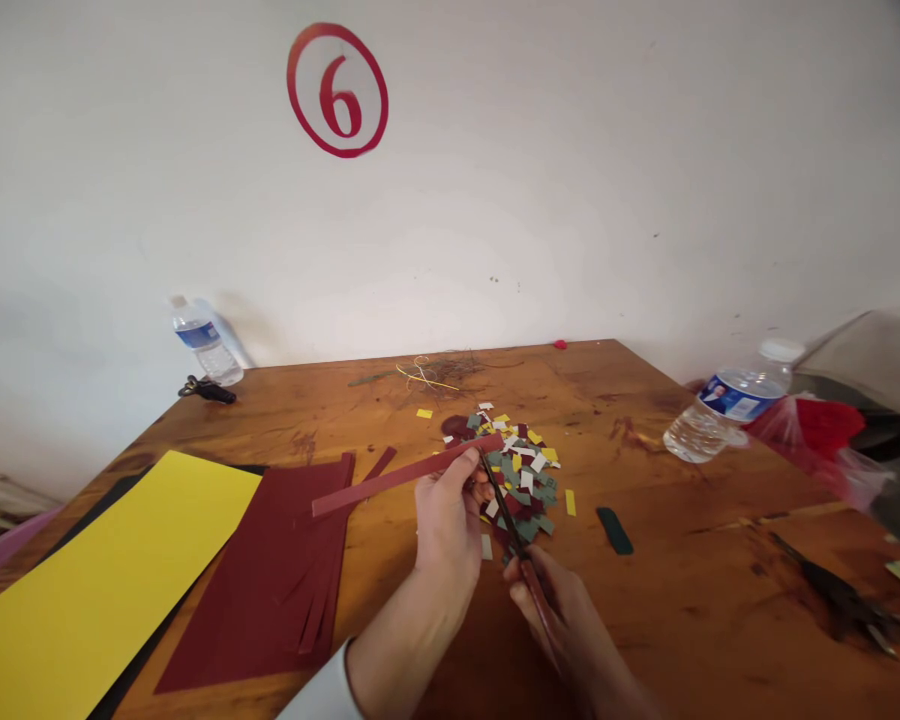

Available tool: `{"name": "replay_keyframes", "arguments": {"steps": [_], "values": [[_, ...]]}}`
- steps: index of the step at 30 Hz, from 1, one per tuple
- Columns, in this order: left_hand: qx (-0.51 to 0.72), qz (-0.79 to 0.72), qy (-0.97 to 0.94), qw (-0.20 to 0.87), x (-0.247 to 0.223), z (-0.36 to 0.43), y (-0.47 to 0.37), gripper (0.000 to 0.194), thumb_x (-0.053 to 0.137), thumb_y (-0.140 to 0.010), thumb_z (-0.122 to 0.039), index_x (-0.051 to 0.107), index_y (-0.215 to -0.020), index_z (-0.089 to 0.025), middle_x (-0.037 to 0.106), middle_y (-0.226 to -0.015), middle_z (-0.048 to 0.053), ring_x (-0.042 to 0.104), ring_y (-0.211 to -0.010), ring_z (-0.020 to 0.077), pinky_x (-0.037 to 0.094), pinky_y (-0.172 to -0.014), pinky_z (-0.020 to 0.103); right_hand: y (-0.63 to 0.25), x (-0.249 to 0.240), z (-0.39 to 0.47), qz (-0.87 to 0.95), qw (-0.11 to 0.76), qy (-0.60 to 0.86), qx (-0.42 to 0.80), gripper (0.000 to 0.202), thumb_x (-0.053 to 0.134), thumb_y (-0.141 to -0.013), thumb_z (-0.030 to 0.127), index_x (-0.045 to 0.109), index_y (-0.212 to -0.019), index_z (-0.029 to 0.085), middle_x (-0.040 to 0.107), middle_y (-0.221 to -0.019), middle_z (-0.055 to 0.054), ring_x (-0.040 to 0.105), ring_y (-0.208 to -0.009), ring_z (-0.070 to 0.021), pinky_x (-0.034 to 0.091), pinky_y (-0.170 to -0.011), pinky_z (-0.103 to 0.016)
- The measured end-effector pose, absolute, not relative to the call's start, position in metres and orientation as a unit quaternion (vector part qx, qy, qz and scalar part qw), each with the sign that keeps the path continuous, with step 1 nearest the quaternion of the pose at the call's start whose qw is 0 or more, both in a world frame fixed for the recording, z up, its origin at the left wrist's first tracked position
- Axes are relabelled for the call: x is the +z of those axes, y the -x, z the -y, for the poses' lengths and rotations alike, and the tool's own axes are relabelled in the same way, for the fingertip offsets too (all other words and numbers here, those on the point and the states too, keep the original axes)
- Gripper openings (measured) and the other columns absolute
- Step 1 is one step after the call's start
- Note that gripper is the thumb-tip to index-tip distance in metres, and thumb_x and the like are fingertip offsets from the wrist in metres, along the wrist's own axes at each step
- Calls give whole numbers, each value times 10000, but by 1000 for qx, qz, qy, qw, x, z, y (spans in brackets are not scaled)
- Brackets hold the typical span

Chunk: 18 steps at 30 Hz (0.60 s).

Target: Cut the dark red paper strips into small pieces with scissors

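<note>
My left hand (454, 505) pinches a long dark red paper strip (397, 480) near its right end, the strip pointing left. My right hand (551, 600) is closed around the handles of scissors (504, 505), whose blades reach up to the strip's right end. Beneath and beyond the blades lies a pile of small cut paper pieces (529, 480) in green, white, yellow and dark red. To the left, dark red sheets (270, 560) lie with several cut strips on them, beside a large yellow sheet (112, 570).
A water bottle (206, 345) and a black object (208, 390) stand at the back left. Another bottle (727, 405) is at the right, near a dark tool (840, 595). A green piece (615, 530) lies right of the pile, thin stalks (435, 374) at the back.
</note>
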<state>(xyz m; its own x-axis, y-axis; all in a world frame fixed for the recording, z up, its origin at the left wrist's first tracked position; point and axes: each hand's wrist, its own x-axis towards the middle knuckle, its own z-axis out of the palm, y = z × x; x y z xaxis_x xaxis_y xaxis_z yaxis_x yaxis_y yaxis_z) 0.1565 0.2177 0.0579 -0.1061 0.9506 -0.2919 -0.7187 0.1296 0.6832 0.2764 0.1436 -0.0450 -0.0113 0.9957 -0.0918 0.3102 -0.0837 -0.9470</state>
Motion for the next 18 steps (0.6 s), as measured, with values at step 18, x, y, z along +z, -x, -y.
{"name": "replay_keyframes", "arguments": {"steps": [18], "values": [[641,-379,-154,649,58,-218,-157,311,928,-468,-276,689,-606,-133,576,-521,-12,493,-477,78,402,-482,219,-279,-51,-141,564,403,572,439,254,640,-866,454,562,-769,232,617,-687,-14,544,-617,-181,428,-575,-261]]}}
